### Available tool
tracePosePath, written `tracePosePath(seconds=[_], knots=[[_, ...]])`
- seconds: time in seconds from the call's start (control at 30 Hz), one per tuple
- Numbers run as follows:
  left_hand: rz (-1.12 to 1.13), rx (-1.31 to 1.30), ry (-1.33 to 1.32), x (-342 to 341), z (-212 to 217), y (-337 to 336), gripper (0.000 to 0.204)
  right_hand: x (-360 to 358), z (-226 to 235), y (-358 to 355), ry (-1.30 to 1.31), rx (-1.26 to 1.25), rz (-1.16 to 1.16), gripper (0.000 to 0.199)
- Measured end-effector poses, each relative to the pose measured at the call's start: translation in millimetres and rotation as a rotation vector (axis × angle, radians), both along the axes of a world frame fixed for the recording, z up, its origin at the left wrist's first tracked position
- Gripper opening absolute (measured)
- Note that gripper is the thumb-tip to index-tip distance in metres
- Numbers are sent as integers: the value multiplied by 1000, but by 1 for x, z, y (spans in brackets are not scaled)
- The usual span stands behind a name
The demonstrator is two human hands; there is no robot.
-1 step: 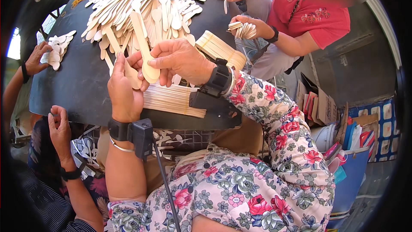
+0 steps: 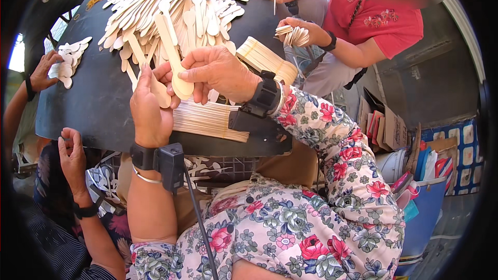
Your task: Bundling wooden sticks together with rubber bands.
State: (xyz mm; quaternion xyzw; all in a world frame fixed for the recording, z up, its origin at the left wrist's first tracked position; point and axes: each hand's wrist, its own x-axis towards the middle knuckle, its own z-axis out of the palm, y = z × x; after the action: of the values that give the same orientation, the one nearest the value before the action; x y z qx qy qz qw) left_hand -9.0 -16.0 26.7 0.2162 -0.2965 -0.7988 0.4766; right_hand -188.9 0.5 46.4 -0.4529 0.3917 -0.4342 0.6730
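Note:
My right hand (image 2: 220, 72) pinches a pale wooden spoon (image 2: 181, 84) at its bowl, the handle pointing away from me over the table. Just left of it, my left hand (image 2: 150, 106) is closed round another wooden spoon (image 2: 160, 91), its thumb up along the bowl. The fingertips of both hands are close together, so where they touch is hard to see. Behind them lies a large loose heap of wooden spoons (image 2: 150, 8). A neat banded bundle of spoons (image 2: 207, 120) rests at the table's near side, partly below my hands.
A second banded bundle (image 2: 264, 59) lies right of my hands on the dark table (image 2: 83, 109). At right, a person in a red top holds a fan of spoons (image 2: 295, 36). Another person's hand (image 2: 46, 70) touches a small spoon pile at left. A blue bin (image 2: 423, 218) stands at lower right.
The handle of the spoon in my right hand has tipped slightly left. The single spoon held by the person at right has turned a little. My hands otherwise stay in place.

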Motion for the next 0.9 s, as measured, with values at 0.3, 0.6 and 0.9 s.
tracePosePath(seconds=[0.3,0.6,0.9], knots=[[177,79,-126,-9,0,5,46,11,9,5,76,-65,-34,16],[71,52,-62,-8,-1,3,43,22,2,6,86,-96,-39,15],[144,43,-38,-9,-8,3,36,24,6,7,119,-34,-79,10]])
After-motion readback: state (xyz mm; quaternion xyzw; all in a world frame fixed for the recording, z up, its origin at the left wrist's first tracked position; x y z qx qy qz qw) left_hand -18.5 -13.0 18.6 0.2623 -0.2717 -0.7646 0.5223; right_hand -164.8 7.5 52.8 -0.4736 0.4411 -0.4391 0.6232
